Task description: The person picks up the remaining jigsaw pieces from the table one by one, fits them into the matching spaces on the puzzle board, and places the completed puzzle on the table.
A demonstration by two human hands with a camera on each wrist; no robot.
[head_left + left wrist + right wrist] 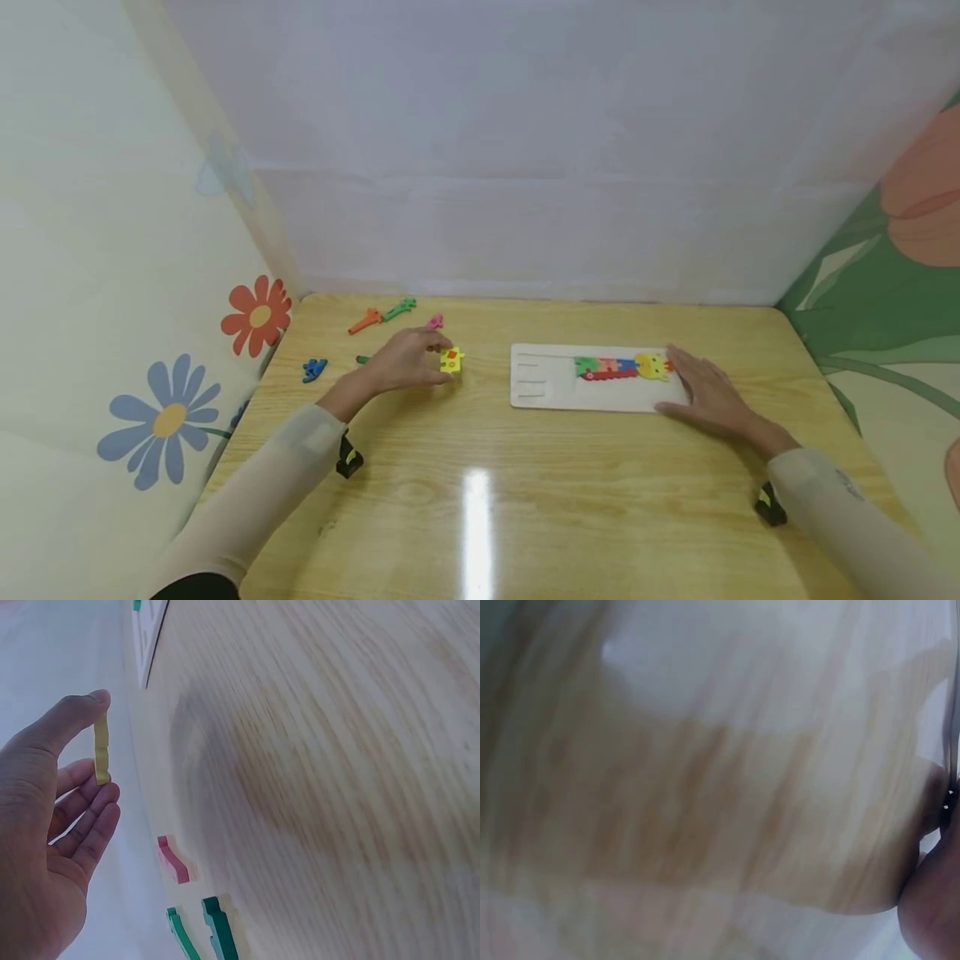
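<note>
My left hand point(411, 360) pinches a yellow puzzle piece point(451, 360) with orange marks, between thumb and fingertips above the table. Edge-on, the same piece point(102, 750) appears in the left wrist view as a thin yellow strip. A white puzzle board point(555, 398) lies to the right, holding a yellow giraffe head point(651, 367) and green, pink, blue and red pieces. At the board's right end rests my right hand point(708, 396), fingers by the far corner and thumb by the near one. The right wrist view shows only part of this hand point(934, 892).
Left of the board lie loose pieces: orange point(365, 321), light green point(399, 309), pink point(434, 322), blue point(314, 369) and a dark green one point(362, 359) partly behind my left hand. The wooden table point(600, 500) meets a white wall point(525, 233) at the back.
</note>
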